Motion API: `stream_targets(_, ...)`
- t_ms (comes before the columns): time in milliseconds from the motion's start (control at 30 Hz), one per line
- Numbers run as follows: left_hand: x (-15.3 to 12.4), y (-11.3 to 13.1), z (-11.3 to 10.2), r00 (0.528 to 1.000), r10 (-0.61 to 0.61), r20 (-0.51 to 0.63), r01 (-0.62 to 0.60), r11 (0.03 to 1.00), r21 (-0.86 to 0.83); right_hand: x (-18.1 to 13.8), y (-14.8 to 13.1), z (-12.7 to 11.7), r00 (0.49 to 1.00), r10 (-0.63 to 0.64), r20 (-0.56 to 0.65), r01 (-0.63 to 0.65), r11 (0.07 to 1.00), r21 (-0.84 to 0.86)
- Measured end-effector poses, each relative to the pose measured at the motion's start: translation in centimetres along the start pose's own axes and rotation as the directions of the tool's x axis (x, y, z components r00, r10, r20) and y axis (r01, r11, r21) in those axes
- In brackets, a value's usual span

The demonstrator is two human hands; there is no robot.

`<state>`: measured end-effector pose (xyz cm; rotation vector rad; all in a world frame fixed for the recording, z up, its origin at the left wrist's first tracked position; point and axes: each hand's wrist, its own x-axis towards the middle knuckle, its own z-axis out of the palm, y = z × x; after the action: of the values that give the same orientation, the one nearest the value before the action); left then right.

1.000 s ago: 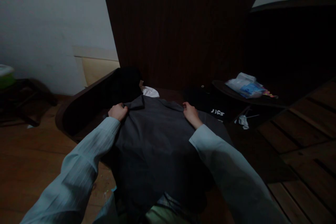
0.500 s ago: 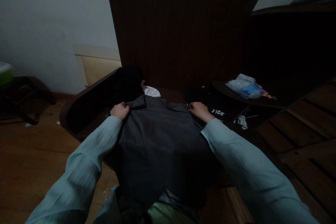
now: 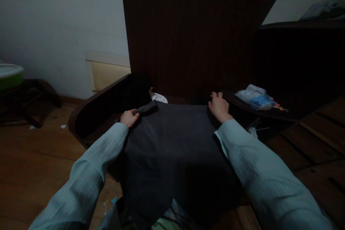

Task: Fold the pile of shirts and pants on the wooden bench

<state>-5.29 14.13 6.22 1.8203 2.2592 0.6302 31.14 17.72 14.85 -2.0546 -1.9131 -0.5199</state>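
A dark grey piece of cloth [image 3: 175, 140], which looks like a garment, lies spread in front of me. Its far edge runs nearly straight between my hands. On the left, my left hand [image 3: 129, 118] is closed round a folded-over corner of it. My right hand [image 3: 219, 107] is at the far right corner, fingers bent over the edge and gripping it. The near part of the cloth falls into deep shadow, where its outline is hard to make out. A white cloth [image 3: 159, 97] shows just past the far edge.
The cloth lies over a dark wooden seat with a curved armrest [image 3: 99, 97]. A tall dark wood panel [image 3: 188, 36] rises behind. To the right, a clear and blue plastic packet [image 3: 254, 97] rests on a shelf. A green tub [image 3: 10, 76] stands on a stool at far left.
My right hand has moved right and outward, pulling the far edge straighter and wider. It now covers the black item with white lettering. The whole view has shifted slightly.
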Motion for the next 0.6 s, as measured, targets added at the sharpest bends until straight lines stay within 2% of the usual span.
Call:
stream_targets(67,0.0,-0.1,0.2,1.000,0.001,-0.005,-0.001,1.000,-0.022,-0.5,-3.0,-0.2,0.991,-0.135,-0.012,0.136,0.986,0.101)
stream_targets(100,0.1,-0.1,0.3,1.000,0.000,-0.011,-0.001,0.999,-0.036,-0.8,-4.7,-0.2,0.970,-0.242,0.004,0.238,0.957,0.167)
stream_targets(133,0.1,-0.2,0.3,1.000,0.000,-0.019,-0.001,0.998,-0.056,-1.2,-6.4,-0.1,0.927,-0.373,0.030,0.356,0.903,0.240)
stream_targets(167,0.3,-0.2,0.4,1.000,-0.005,-0.021,0.003,0.996,-0.085,-1.7,-8.0,0.3,0.859,-0.508,0.058,0.467,0.826,0.316)
stream_targets(233,0.7,-0.4,0.2,1.000,-0.021,0.003,0.021,0.988,-0.150,-3.1,-11.0,1.5,0.694,-0.716,0.081,0.607,0.641,0.470)
stream_targets(300,1.4,-0.6,-0.3,0.998,-0.031,0.058,0.042,0.979,-0.199,-5.0,-13.2,3.2,0.559,-0.827,0.055,0.654,0.481,0.583)
stream_targets(333,1.8,-0.8,-0.7,0.996,-0.032,0.088,0.051,0.976,-0.211,-6.0,-13.9,4.0,0.516,-0.856,0.037,0.662,0.425,0.617)
stream_targets(400,2.8,-1.3,-2.0,0.991,-0.029,0.129,0.057,0.973,-0.222,-7.9,-14.8,5.5,0.512,-0.858,0.042,0.653,0.420,0.630)
stream_targets(467,3.8,-1.8,-3.7,0.988,-0.058,0.146,0.086,0.978,-0.188,-9.3,-14.9,6.5,0.539,-0.841,0.056,0.643,0.453,0.617)
stream_targets(600,5.4,-1.9,-7.2,0.980,-0.153,0.124,0.143,0.986,0.084,-10.1,-14.4,6.9,0.569,-0.819,0.071,0.621,0.485,0.616)
